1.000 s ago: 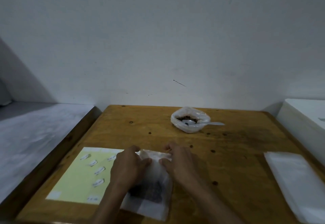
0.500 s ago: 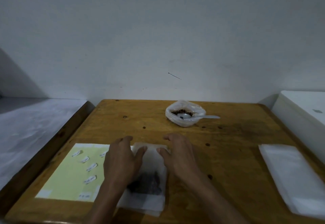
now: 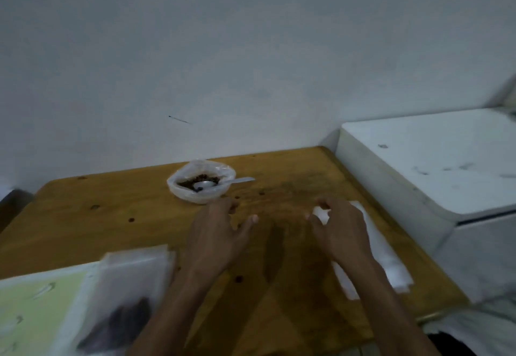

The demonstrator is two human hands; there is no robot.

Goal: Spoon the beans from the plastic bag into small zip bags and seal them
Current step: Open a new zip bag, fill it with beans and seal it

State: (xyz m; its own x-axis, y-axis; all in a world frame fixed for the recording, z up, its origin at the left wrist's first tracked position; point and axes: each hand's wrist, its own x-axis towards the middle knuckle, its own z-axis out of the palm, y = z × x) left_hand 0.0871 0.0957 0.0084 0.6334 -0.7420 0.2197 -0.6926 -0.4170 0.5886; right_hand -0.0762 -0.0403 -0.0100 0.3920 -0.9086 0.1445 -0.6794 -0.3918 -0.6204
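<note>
The plastic bag of beans (image 3: 181,188) sits open at the back of the wooden table (image 3: 97,216), and a white spoon (image 3: 242,180) rests in it with its handle pointing right. A filled zip bag (image 3: 125,299) with dark beans lies blurred at the near left, and no hand touches it. My left hand (image 3: 217,232) hovers over the table's middle with fingers spread, holding nothing. My right hand (image 3: 340,227) is on the stack of empty zip bags (image 3: 391,266) at the right. Its thumb and forefinger pinch the far left corner of the top bag.
A pale yellow sheet with small white labels (image 3: 33,308) lies at the near left, partly under the filled bag. A large white box (image 3: 432,165) stands against the table's right edge. A grey wall runs behind the table.
Both hands left the filled zip bag and moved right. The right hand now pinches the empty bag stack. The view has swung right, so the filled bag sits at the lower left.
</note>
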